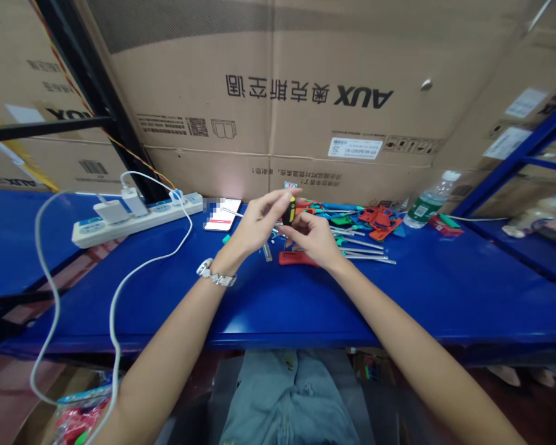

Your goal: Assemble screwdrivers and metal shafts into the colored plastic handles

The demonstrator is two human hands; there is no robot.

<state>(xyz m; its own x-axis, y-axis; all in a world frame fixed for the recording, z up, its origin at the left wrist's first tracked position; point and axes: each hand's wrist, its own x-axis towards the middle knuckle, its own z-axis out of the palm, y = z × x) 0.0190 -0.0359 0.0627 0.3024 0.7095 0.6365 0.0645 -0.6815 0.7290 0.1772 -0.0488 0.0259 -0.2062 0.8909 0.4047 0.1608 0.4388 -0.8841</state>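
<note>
Raised over the blue table, my left hand (259, 224) is closed around a short black-and-yellow handle (288, 212), which looks like a screwdriver's. My right hand (312, 237) is right beside it, thumb and fingers pinched together just under the handle. What those fingers hold is too small and hidden to make out. Beneath the right hand lies a red plastic handle (298, 258), partly covered. Thin metal rods (364, 250), some with green ends, lie to the right of it. Farther back are red plastic parts (380, 219) and blue and green pieces.
A white power strip (136, 220) with plugs and a looping white cable (115, 309) occupies the left side. A phone (222, 215) lies behind my left hand. At the back right stands a water bottle (430, 201). Large cardboard boxes (278, 55) wall off the rear.
</note>
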